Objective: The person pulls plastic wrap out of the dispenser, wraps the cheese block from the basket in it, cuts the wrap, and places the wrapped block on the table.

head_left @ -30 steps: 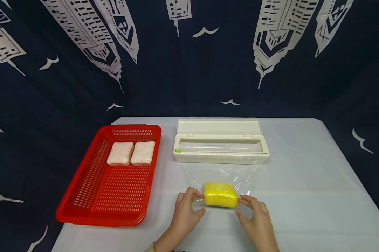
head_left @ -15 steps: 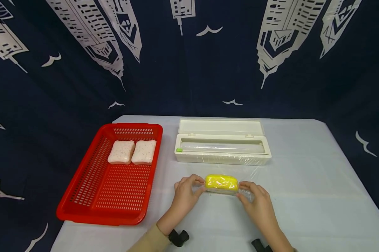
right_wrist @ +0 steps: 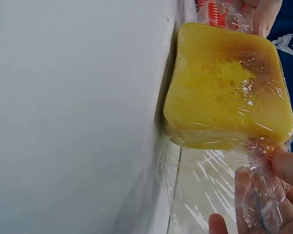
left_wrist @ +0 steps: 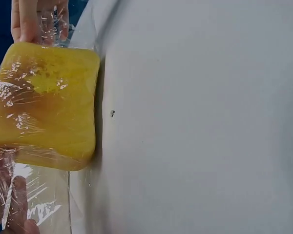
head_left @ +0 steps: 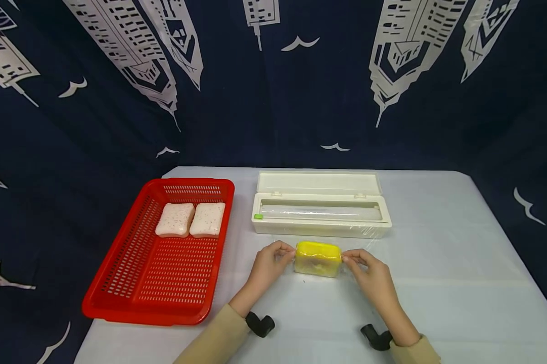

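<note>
A yellow block point(head_left: 318, 260) that looks like a bar of soap stands on edge on the table, with cling film point(right_wrist: 205, 192) wrapped around it. At its left end my left hand point(head_left: 268, 264) pinches the film between thumb and fingers. My right hand point(head_left: 373, 279) pinches the film at the opposite end. In the left wrist view the broad face of the block is covered by wrinkled, shiny film. Loose film spreads from the block's sides over the fingers in both wrist views.
Behind the block lies an open white cling film dispenser point(head_left: 321, 229), its lid tipped back, a roll inside. On the left stands a red perforated basket point(head_left: 175, 278) with two speckled whitish blocks point(head_left: 190, 221). White cloth point(head_left: 455, 263) covers the table.
The block has moved away from me toward the dispenser and tilted up from lying flat to standing on edge, wrapping in film. Both hands moved along with it.
</note>
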Demonstrator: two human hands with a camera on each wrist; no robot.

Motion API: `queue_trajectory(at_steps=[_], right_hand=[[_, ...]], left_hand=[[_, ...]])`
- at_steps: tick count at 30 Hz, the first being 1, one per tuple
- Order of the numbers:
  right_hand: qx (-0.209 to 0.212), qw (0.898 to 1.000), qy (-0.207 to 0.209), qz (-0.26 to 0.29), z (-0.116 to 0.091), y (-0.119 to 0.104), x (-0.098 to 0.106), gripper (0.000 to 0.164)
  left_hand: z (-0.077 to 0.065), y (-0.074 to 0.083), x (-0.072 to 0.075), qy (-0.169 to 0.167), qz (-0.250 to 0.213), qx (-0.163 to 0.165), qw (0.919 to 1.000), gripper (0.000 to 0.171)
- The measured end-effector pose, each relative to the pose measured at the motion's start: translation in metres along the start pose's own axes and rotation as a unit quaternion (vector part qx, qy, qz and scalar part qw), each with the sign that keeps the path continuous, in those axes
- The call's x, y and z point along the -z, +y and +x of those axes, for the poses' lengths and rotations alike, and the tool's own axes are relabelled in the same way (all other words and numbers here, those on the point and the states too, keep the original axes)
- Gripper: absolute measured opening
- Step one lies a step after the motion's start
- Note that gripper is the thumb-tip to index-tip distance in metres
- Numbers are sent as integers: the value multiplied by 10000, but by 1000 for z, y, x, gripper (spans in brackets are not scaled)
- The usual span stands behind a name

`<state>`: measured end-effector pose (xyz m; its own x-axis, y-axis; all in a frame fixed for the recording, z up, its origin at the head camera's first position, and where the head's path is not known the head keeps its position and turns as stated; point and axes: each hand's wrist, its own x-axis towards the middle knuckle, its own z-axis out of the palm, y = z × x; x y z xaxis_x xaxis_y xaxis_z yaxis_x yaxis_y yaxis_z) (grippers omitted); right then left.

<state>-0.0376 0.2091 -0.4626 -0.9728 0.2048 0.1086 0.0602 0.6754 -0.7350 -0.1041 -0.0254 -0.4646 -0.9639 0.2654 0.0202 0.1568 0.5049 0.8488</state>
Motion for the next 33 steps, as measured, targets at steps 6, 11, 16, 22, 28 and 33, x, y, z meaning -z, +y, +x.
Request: queue_trajectory(at_steps=[6, 11, 16, 22, 28, 33], right_hand=[[-442, 9989, -31, 164, 16, -4, -3, 22], [-975, 9935, -334, 477, 32, -4, -1, 25], [-1339, 9839, -702, 951, 43, -1, 0, 26], [-1714, 9742, -759, 1258, 47, 1, -4, 30], [-1405, 9882, -96, 598, 44, 1, -10, 26], [-473, 9966, 635, -212, 38, 0, -16, 20]], left_hand=[[14, 0, -1, 17, -519, 515, 9973, 15], [24, -7, -3, -149, -973, 972, 9904, 20], [29, -12, -6, -157, -1305, 1128, 9849, 20], [31, -13, -12, 11, -1473, 1042, 9836, 17], [30, -12, -14, 275, -1162, 1097, 9868, 23], [26, -9, -15, 654, -568, 709, 9937, 19]])
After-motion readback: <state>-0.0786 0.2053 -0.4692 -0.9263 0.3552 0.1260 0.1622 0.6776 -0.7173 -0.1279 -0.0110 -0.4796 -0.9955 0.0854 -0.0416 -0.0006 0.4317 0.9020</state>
